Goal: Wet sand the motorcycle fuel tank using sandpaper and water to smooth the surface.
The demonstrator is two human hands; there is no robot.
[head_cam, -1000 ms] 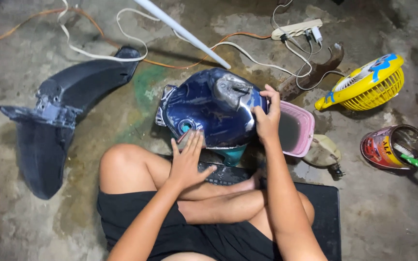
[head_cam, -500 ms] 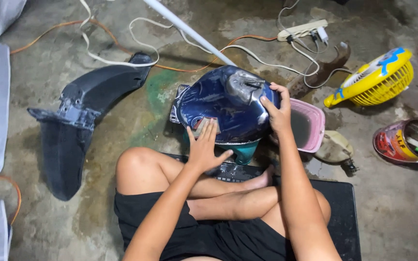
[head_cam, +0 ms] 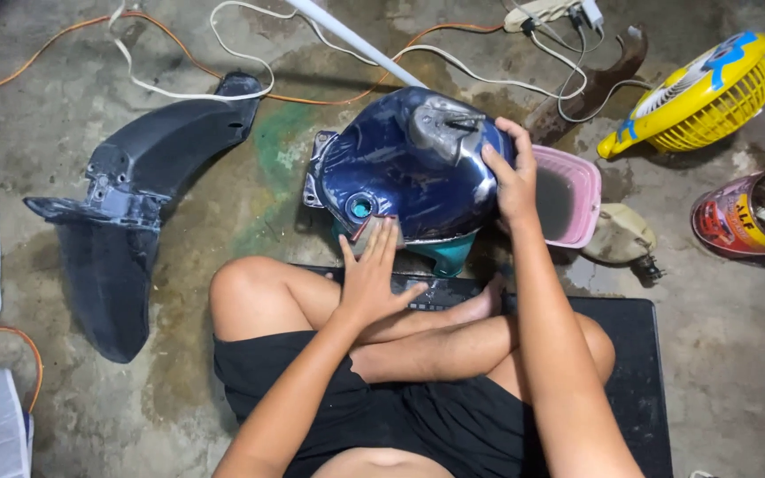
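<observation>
Fuel tank (head_cam: 409,173), dark blue and scuffed, is sitting on a teal stand (head_cam: 449,255) on the concrete floor, just ahead of the person's crossed legs. The left hand (head_cam: 372,274) is lying flat with fingers spread a little, pressing a small grey pad, sandpaper as far as I can tell, against the tank's near edge just beside the round filler hole (head_cam: 360,208). The right hand (head_cam: 513,173) is cupping the tank's 3 o'clock side, fingers curled over the top, steadying it.

To do this rubbing well, I would judge that the flat palm should be keeping even pressure and following the curve, while the bracing hand is stopping the tank from rocking on its narrow stand. Working around the filler hole calls for care so grit is not dropping inside.

At 3 o'clock from the tank a pink tub (head_cam: 573,195) of murky water is standing within reach. A black fender (head_cam: 126,199) is lying at 9 o'clock, a yellow fan (head_cam: 697,93) at 2 o'clock, and cables are trailing across the floor at 12.
</observation>
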